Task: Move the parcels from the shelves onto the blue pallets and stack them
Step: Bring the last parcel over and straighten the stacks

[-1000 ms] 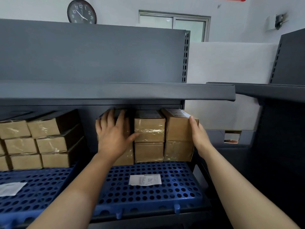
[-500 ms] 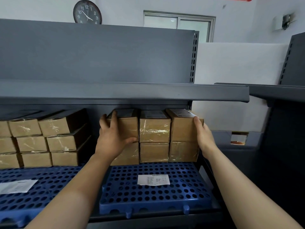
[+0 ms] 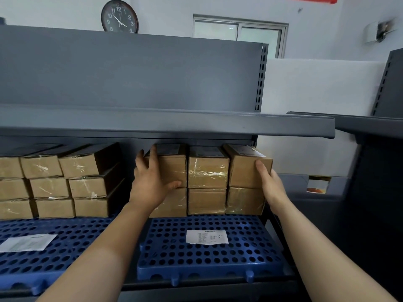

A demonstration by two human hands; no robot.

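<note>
Under the grey shelf, six taped parcels sit two-high on the right blue pallet, left hand and right hand pressed flat-fingered against the block's ends, grip uncurled; neighbouring pallet holds a three-high stack, so stacking seems partway, with room left.

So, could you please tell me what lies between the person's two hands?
In the head view, a block of cardboard boxes, three columns wide and two high, stands on the blue pallet between the left hand and right hand.

The left hand and right hand are bare, as are both forearms.
</note>
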